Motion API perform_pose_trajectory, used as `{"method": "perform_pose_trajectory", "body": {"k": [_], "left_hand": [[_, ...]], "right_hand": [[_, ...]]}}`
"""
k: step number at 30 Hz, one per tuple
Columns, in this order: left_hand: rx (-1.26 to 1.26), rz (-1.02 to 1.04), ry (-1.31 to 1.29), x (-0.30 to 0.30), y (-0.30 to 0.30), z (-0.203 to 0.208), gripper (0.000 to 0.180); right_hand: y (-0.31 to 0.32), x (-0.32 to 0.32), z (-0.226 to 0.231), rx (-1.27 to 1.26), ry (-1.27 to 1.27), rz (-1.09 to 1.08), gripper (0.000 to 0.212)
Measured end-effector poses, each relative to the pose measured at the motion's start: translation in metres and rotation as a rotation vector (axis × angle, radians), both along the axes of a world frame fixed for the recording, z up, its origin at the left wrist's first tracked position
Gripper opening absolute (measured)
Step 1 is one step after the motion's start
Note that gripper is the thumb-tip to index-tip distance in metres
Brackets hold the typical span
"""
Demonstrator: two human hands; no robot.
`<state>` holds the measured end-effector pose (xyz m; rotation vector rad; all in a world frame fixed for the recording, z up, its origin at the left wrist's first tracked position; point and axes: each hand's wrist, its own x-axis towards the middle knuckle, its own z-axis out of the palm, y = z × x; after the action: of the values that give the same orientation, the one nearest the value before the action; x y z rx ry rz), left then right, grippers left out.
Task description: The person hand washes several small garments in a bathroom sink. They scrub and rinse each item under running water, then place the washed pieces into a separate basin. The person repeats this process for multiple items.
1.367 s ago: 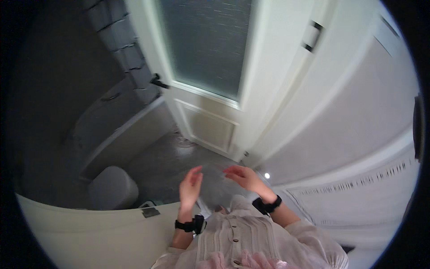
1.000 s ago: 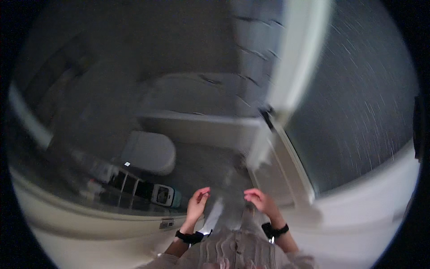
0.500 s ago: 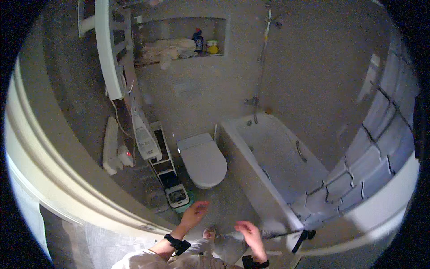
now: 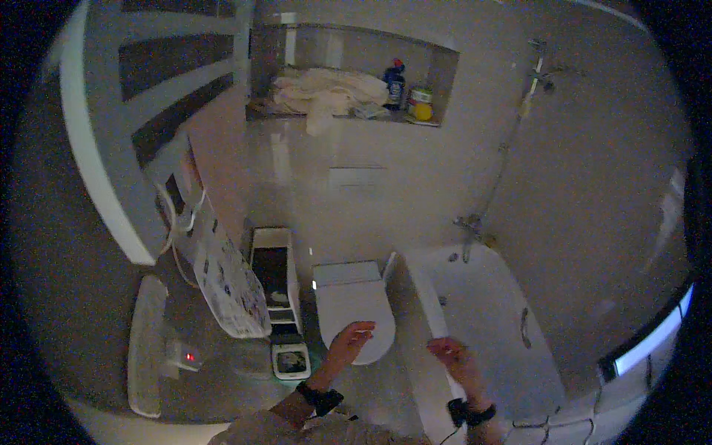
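My left hand (image 4: 348, 345) is held in the air over the front of the toilet's white closed lid (image 4: 354, 308). Its fingers are loosely apart, and nothing shows in them. My right hand (image 4: 456, 357) hovers beside the near rim of the white bathtub (image 4: 424, 297), fingers slightly bent and apart, also without anything visible in it. Each wrist wears a black band. Below the left hand, a small white bin (image 4: 291, 361) stands on the floor.
A wall niche holds bunched cream cloth (image 4: 330, 90), a dark blue bottle (image 4: 394, 87) and a yellow-based tub (image 4: 420, 105). A narrow white shelf unit (image 4: 274, 267) stands left of the toilet. A white towel radiator (image 4: 96, 170) juts in at left. The shower rail (image 4: 508, 133) rises above the bathtub.
My view has moved forward into the bathroom, and the toilet, niche and radiator look nearer. Both hands remain raised, now over the toilet and beside the bathtub. The shower curtain has mostly left view.
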<state>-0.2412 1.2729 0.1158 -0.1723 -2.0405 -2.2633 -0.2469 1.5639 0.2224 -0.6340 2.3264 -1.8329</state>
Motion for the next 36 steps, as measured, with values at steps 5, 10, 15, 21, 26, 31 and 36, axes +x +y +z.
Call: {"method": "perform_pose_trajectory", "body": {"k": [5, 10, 15, 21, 26, 31, 36], "left_hand": [[0.036, 0.144, 0.106, -0.056, -0.026, 0.011, 0.026], [0.111, 0.251, 0.07, -0.088, -0.066, 0.063, 0.025], [0.069, 0.398, 0.091, -0.127, -0.075, 0.151, 0.025], [-0.133, 0.631, 0.145, -0.258, -0.12, 0.235, 0.029], [-0.622, 0.941, 0.327, -0.379, -0.207, 0.253, 0.031], [-1.095, 1.186, 0.449, -0.467, -0.249, 0.292, 0.038], [-1.442, 1.148, 0.808, -0.541, -0.255, 0.334, 0.051]], "right_hand": [[-0.029, -0.153, 0.11, 0.064, 0.14, 0.174, 0.016], [-0.116, -0.309, 0.226, 0.386, 0.595, 0.271, 0.02], [-0.206, -0.43, 0.308, 0.414, 0.758, 0.45, 0.025], [-0.293, -0.523, 0.348, 0.556, 0.856, 0.482, 0.024], [-0.341, -0.555, 0.344, 0.738, 0.955, 0.423, 0.03], [-0.344, -0.591, 0.321, 0.883, 0.994, 0.346, 0.035], [-0.333, -0.632, 0.3, 1.025, 1.201, 0.364, 0.038]]}}
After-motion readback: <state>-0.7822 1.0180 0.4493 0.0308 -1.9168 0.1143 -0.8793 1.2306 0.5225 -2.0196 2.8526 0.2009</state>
